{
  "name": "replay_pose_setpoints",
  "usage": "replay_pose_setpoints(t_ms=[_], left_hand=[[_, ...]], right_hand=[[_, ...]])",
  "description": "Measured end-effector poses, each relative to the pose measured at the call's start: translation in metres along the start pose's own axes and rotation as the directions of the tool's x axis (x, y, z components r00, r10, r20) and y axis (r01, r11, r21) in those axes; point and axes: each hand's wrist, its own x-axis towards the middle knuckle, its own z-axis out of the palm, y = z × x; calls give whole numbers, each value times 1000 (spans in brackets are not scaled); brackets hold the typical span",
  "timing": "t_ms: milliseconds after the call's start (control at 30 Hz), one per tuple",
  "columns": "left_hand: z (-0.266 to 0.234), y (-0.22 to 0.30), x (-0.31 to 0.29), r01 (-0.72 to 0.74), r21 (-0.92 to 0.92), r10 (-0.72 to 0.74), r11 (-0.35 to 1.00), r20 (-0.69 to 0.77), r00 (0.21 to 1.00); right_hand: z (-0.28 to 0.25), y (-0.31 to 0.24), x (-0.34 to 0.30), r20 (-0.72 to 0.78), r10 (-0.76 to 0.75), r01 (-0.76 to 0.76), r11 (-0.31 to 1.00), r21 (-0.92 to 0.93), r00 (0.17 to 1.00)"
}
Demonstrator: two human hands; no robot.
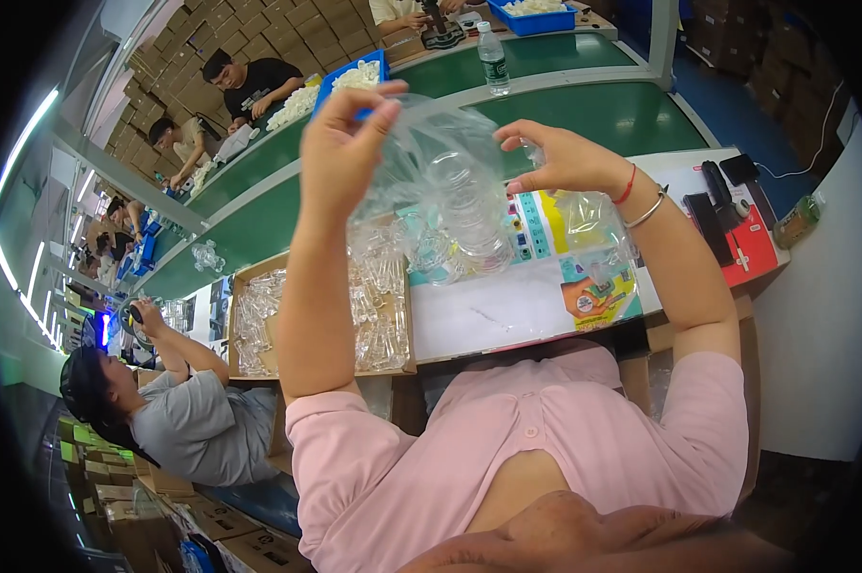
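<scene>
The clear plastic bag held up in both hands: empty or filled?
Filled: the clear plastic bag, pinched by left hand and right hand, holds small clear plastic pieces.

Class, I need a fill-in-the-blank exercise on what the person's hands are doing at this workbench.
1. Both hands, the left hand and the right hand, hold up a clear plastic ____.
2. The cardboard box of clear plastic pieces lies under the ____ forearm.
3. The right wrist wears a red string and a metal ____.

Missing words: bag; left; bangle
</scene>
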Motion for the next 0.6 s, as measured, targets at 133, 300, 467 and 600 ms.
replay_pose_setpoints(t_ms=[133,300,467,600], left_hand=[[-27,25,19,-192,-144,159,971,-213,964],[-68,40,23,-311,-61,242,948,-496,834],[-104,57,-15,-327,298,442,897,-640,629],[-90,60,-55,-96,755,610,648,-441,658]], right_hand=[[12,13,8,-70,-150,151,988,10,986],[34,-6,17,-83,-174,183,977,111,981],[46,-5,28,-110,-182,196,972,127,977],[48,-3,28,-158,-278,302,941,155,948]])
